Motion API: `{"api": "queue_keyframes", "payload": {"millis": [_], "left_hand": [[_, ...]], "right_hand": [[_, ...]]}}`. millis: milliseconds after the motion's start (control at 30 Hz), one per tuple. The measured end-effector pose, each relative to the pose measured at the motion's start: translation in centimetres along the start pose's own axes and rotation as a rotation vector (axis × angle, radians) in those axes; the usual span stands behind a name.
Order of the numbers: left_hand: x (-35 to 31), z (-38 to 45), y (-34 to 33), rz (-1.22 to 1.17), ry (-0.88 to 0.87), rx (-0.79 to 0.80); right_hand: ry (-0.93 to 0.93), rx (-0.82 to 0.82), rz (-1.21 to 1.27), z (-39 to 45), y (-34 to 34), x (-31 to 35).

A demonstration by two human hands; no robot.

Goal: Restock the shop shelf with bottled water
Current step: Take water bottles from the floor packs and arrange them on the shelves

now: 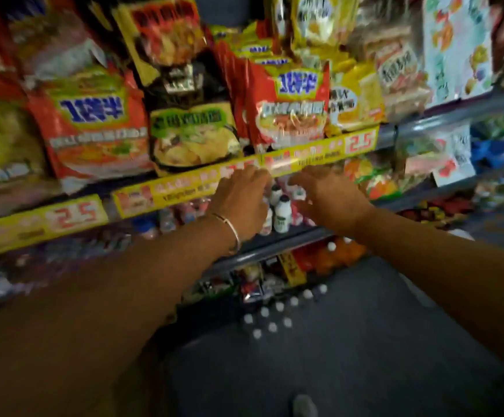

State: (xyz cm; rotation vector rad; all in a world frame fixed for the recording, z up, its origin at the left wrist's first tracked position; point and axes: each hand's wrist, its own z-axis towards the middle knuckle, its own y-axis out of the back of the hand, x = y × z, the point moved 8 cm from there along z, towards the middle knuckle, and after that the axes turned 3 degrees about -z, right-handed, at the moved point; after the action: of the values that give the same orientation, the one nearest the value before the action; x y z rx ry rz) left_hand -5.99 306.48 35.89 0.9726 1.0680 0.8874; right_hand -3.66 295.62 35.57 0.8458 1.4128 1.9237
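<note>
White-capped upright bottles (282,216) stand between our hands, left hand (240,200) seemingly nearer, right hand (327,200) spread; grips too blurred to tell.

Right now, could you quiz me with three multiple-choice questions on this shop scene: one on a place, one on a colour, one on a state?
1. Where is the water pack?
A. on the floor below the shelves
B. on the top shelf
C. in the left hand

2. What colour are the price strips?
A. blue
B. yellow
C. white

3. What are the hands doing?
A. hanging down idle
B. lifting the water pack
C. reaching in among small white bottles

Answers: 1 A, its white caps show on the dark floor. 2 B, yellow with red 2.5. 3 C, left hand and right hand flank those bottles under the noodle shelf.
</note>
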Motion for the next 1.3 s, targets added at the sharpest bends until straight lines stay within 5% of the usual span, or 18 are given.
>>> {"api": "queue_keyframes", "payload": {"millis": [133,400,667,1000,1300], "left_hand": [[2.7,-2.0,-14.0,0.026,0.028,0.203],[9.0,-5.3,-40.0,-0.033,0.083,0.363],[14.1,-8.9,-58.2,-0.067,0.131,0.473],[16.1,-10.6,-64.0,-0.093,0.111,0.437],[14.1,-10.0,-58.6,-0.042,0.019,0.425]], "right_hand": [[-0.090,0.263,0.021,-4.7,-14.3,-4.1],[-0.288,0.675,0.048,-13.1,-43.5,-10.5],[-0.329,0.849,0.186,-17.9,-64.3,-12.9],[-0.549,0.562,0.448,-19.1,-70.9,-14.5],[-0.531,0.547,0.316,-18.4,-63.9,-13.9]]}}
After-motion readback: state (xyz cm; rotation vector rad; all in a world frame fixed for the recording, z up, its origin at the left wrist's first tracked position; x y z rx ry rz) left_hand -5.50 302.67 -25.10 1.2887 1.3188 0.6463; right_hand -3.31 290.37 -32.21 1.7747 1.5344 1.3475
